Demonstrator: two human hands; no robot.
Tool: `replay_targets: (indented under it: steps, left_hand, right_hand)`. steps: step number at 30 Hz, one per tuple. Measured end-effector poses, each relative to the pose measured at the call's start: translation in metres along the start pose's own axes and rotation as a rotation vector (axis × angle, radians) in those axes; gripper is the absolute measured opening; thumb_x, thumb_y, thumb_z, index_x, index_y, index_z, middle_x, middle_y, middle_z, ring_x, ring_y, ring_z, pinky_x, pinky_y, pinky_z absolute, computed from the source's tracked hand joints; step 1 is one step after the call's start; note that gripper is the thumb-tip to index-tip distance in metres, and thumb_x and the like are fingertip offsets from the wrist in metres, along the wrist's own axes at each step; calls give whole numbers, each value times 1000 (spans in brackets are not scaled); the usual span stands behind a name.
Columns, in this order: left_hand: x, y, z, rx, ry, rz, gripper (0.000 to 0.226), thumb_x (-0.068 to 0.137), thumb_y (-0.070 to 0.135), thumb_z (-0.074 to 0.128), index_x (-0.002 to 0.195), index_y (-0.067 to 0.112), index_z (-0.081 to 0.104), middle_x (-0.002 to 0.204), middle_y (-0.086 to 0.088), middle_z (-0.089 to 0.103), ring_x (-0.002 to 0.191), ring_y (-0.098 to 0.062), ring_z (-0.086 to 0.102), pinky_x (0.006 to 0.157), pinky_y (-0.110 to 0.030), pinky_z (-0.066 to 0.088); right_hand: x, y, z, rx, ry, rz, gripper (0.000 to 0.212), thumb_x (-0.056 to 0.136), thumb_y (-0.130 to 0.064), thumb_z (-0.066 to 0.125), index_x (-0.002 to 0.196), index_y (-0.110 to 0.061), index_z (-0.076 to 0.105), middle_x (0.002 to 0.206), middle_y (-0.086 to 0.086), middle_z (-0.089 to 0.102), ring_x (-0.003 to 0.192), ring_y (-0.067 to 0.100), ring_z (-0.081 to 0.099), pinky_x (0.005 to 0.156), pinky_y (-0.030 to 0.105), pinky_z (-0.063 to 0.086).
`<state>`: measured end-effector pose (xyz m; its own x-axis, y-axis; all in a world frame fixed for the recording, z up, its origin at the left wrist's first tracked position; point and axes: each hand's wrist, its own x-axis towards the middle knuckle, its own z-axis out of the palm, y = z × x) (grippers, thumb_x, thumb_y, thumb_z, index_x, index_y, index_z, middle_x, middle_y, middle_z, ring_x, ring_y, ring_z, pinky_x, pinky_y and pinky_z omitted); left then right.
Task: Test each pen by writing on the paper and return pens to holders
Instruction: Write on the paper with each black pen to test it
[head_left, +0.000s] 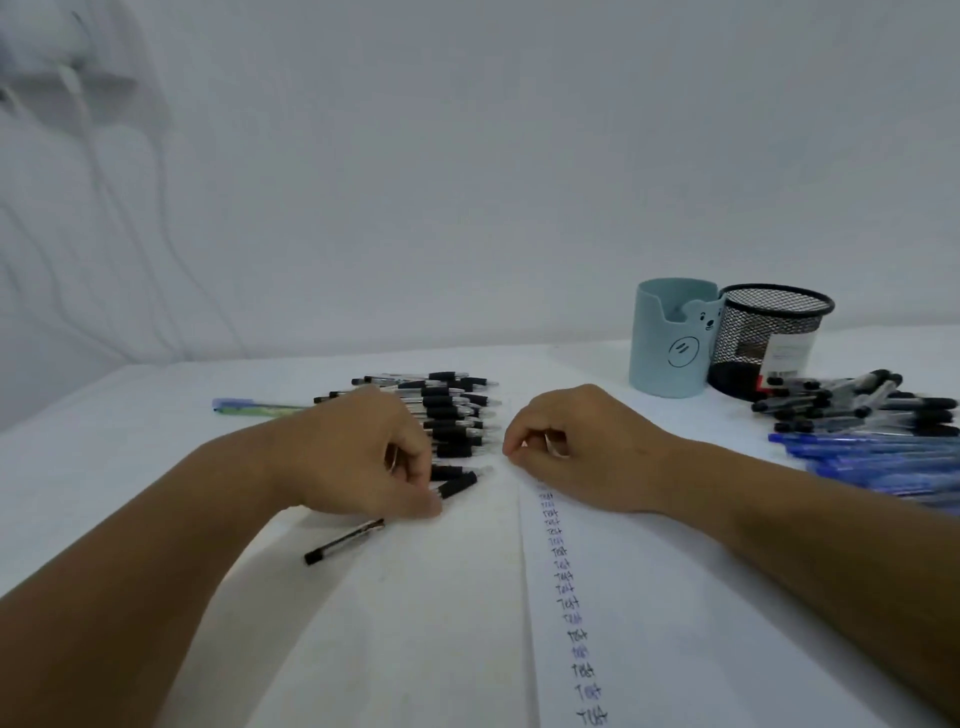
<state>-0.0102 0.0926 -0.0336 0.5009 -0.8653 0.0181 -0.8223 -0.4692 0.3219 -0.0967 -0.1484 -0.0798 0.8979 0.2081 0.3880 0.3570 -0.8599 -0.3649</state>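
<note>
Background: plain pale grey-white wall (519, 156) fills the upper half of the view, unmarked. White table (104, 441) meets it along a straight back edge. Upper left corner: blurred white fixture (47, 47) on the wall, with pale cables (104, 171) trailing downward. Light even, diffuse; shadows soft.

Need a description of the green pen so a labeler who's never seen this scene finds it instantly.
Start at the row of black-grip pens lined up on the white table beyond the left hand. Look further left, past the row's end: one pen lies alone there. It is the only one with a pale green barrel and a blue cap.
</note>
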Motion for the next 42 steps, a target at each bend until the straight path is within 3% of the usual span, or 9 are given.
replay_targets:
  steps: [4, 10, 14, 22, 26, 32, 35, 38, 42]
  left_hand:
    - [-2, 3, 0, -21, 88, 7, 20, 88, 28, 71, 68, 25, 67, 68, 9, 66, 63, -13, 59, 64, -30, 50]
    - [2, 14, 4, -113, 203, -45, 19, 104, 35, 40, 89, 28, 47, 66, 7, 66, 47, -9, 51, 50, -21, 43]
    - [5, 17, 11, -41, 284, 95, 13, 100, 41, 49, 88, 41, 53, 56, 8, 50, 51, -11, 42, 51, -19, 31]
    - [7, 22, 8, -1228, 313, -26, 30, 97, 29, 54, 113, 12, 73, 110, -19, 74, 85, -24, 66, 68, -30, 52]
    - [12, 21, 16, -1416, 286, -44, 43, 91, 32, 47, 118, 6, 70, 116, -20, 73, 100, -22, 70, 73, -28, 57]
    - [16, 19, 27, -1344, 363, -63, 39, 92, 28, 50, 121, 10, 66, 114, -13, 75, 114, -20, 69, 86, -32, 54]
    - [17, 19, 31, -994, 463, -77, 30, 105, 33, 44, 131, 32, 59, 110, 5, 77, 107, -10, 67, 90, -30, 50]
    - [16, 13, 40, -477, 410, 50, 27, 99, 36, 59, 125, 45, 62, 112, 18, 71, 111, 1, 61, 94, -22, 46]
    - [20, 9, 49, -58, 241, 236, 38, 89, 60, 54, 119, 42, 69, 123, 27, 62, 131, 4, 42, 110, -33, 31]
  right_hand:
    - [-2, 5, 3, -4, 105, -1, 15, 92, -20, 65, 102, -30, 72, 80, -15, 64, 70, 13, 57, 67, 18, 43]
    - [-10, -5, -1, -39, 385, -125, 44, 86, -30, 70, 128, -29, 56, 110, -18, 55, 91, 3, 55, 75, 11, 40]
    - [-7, -7, -1, -161, 455, -220, 39, 91, -38, 67, 126, -21, 66, 115, -4, 62, 104, 14, 58, 86, 23, 47]
    - [-3, 16, -9, -127, 509, -119, 28, 96, -38, 53, 101, -20, 75, 86, -9, 71, 83, 22, 60, 74, 44, 52]
    - [-2, 18, -10, -135, 519, -118, 28, 96, -35, 53, 99, -19, 75, 83, -8, 70, 80, 22, 58, 71, 43, 51]
    - [1, 17, -19, -271, 477, -113, 15, 91, -28, 63, 96, -22, 75, 79, -13, 70, 81, 20, 59, 75, 42, 47]
    - [1, 16, -28, -282, 442, 31, 8, 93, -24, 67, 93, -23, 76, 77, -10, 72, 79, 17, 64, 79, 36, 47]
    - [6, 16, -45, 42, 366, 314, 2, 95, -26, 68, 93, -26, 69, 80, -13, 76, 82, 2, 69, 76, 23, 49]
    - [14, 16, -60, 570, 285, 413, 11, 90, -20, 74, 94, -11, 69, 89, 1, 78, 91, 20, 72, 76, 32, 53]
